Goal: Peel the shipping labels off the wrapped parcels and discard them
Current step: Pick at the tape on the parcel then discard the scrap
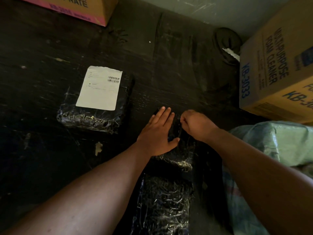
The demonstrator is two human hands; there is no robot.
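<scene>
Black crinkly plastic wraps every parcel on this dark floor [169, 56]. Open floor runs far and left; cardboard boxes [274, 65] and a green sack [288, 141] hem in the right. Left hand [158, 133] lies flat, fingers straight, pressing the middle parcel [176, 150]. Right hand [196, 124] is curled at that parcel's far edge, its grip pinching something too dark to make out. Another parcel [94, 116] sits far left, its white label [100, 89] on top.
</scene>
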